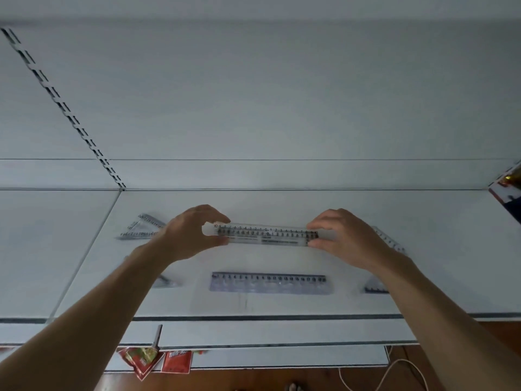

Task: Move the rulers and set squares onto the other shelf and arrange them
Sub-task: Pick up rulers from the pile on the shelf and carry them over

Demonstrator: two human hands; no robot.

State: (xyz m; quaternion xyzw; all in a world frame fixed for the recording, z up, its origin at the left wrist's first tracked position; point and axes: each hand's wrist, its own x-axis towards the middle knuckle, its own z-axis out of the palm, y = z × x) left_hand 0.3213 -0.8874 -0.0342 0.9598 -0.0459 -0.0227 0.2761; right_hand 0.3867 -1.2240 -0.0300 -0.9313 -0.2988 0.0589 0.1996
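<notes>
A clear plastic ruler (266, 235) with black numbers lies crosswise over the middle of the white shelf (437, 249). My left hand (189, 235) pinches its left end and my right hand (342, 238) pinches its right end. Nearer the front edge a second, bluish ruler (270, 283) lies flat, parallel to the first. A clear set square (142, 227) rests at the back left. Another set square (390, 240) shows behind my right wrist. Two more corners of set squares peek from under my forearms, one at the left (165, 282) and one at the right (375, 287).
The shelf's back wall carries a slotted upright rail (60, 104) on the left. Colourful packaging (507, 190) juts in at the right edge. Below the shelf hang red snack packets (155, 359), and a white cable (394, 368) lies on the wooden floor.
</notes>
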